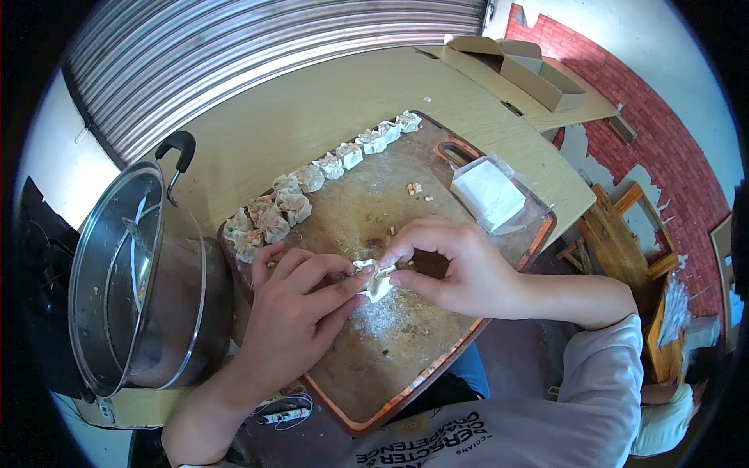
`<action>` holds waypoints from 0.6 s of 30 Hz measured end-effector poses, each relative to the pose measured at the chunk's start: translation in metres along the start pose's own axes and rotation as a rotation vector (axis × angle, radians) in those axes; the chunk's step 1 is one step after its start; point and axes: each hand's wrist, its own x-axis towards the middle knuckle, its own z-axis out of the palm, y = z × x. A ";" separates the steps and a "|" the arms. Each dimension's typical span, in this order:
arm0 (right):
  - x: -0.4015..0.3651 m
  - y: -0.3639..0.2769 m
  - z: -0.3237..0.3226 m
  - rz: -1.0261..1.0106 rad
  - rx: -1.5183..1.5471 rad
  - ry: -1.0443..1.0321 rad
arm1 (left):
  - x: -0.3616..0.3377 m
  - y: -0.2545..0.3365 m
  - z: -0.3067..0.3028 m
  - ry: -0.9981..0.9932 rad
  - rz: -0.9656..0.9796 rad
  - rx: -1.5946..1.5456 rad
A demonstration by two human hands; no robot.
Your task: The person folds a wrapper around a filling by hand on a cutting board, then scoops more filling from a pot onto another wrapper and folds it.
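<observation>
Pale wood tabletop [312, 109] beyond and to either side of both hands. Worn brown cutting board [374, 366] with orange rim directly beneath both hands, surface floured around the fingertips.

Steel pot [183, 327] under a glass lid [125, 273], just outboard of the left hand [292, 312] and close beside its wrist, black handle on the side away from the hand.

Open cardboard boxes [530, 70] well beyond the right hand [460, 269], at the far corner of the tabletop.

Row of finished dumplings [312, 178] along the far edge of the board, beyond the left hand. Nearest pieces just past the fingertips, apart from them.

Clear packet of white wrappers [490, 193] on the board just beyond the right hand's knuckles, not touching.

Left hand: palm down, fingers loosely curled, thumb and forefinger pinched onto one side of the raw dumpling [376, 279]. Right hand: arched, fingers bent inward, thumb and fingertips pinched onto the opposite side.

Raw dumpling: between the two hands, gripped by both, over the floured middle of the board. Contact with the board not determinable.

Filling scraps [413, 188] scattered on the board beyond the right hand, short of the packet.
</observation>
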 end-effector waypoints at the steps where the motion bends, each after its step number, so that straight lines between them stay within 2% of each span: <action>1: 0.000 0.000 0.001 -0.015 0.028 0.006 | 0.000 0.000 0.000 0.000 -0.001 0.001; 7: 0.003 0.000 0.002 -0.043 0.060 -0.005 | 0.003 -0.002 -0.001 0.055 0.037 0.021; 9: 0.002 -0.004 -0.001 -0.027 0.066 -0.008 | 0.004 -0.001 -0.001 0.064 -0.041 -0.034; 11: 0.001 -0.010 -0.005 0.172 0.167 -0.071 | 0.004 0.001 -0.003 0.059 -0.111 -0.091; 12: 0.000 -0.009 -0.006 0.172 0.167 -0.072 | 0.003 0.002 -0.004 0.054 -0.179 -0.149; 14: -0.001 -0.008 -0.008 0.013 0.069 -0.070 | 0.002 0.002 -0.005 0.057 -0.224 -0.175; 16: -0.001 -0.004 -0.007 -0.015 0.053 -0.088 | 0.000 0.003 -0.006 0.057 -0.267 -0.200; 18: -0.001 -0.003 -0.007 -0.045 0.035 -0.103 | -0.001 0.003 -0.009 0.032 -0.232 -0.086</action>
